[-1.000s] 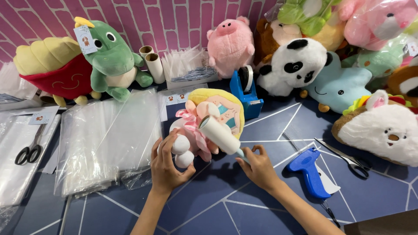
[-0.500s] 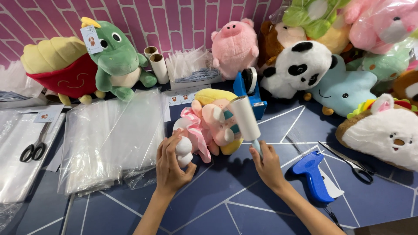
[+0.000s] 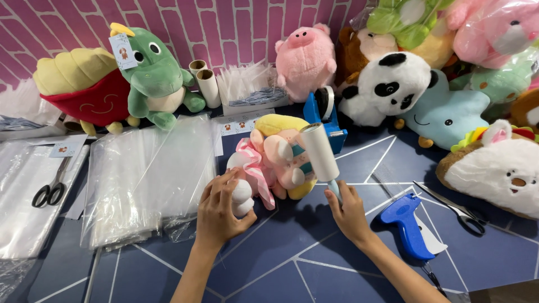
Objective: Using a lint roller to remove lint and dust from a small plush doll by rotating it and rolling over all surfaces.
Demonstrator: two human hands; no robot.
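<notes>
Plush doll (image 3: 281, 154), pink and yellow with a striped pink bow, lies on the dark blue table (image 3: 281, 258) near the middle, just in front of the blue tape dispenser (image 3: 324, 115). Left hand (image 3: 222, 210) is wrapped around the doll's white lower end, fingers curled on it, thumb underneath. Right hand (image 3: 349, 209) is closed on the light blue handle of a lint roller (image 3: 319, 152); the white roll tilts up and left, lying against the doll's body, looks like touching but hard to be sure from this angle.

Left of the doll: a stack of clear plastic bags (image 3: 149, 174), front edge just beside the left hand. Further left, black-handled scissors (image 3: 49, 188) lie on more plastic sheets. Right of the right hand: a blue tagging gun (image 3: 407, 224), near but apart from the wrist. Beyond it, a second pair of scissors (image 3: 452, 207).

Back row against the pink brick wall (image 3: 236, 28): green dinosaur plush (image 3: 154, 78) with a paper tag, red and yellow plush (image 3: 81, 90) beside it, two cardboard tubes (image 3: 205, 81), pink pig plush (image 3: 306, 59), panda plush (image 3: 390, 84), light blue plush (image 3: 449, 115). White plush (image 3: 497, 168) at right edge.
</notes>
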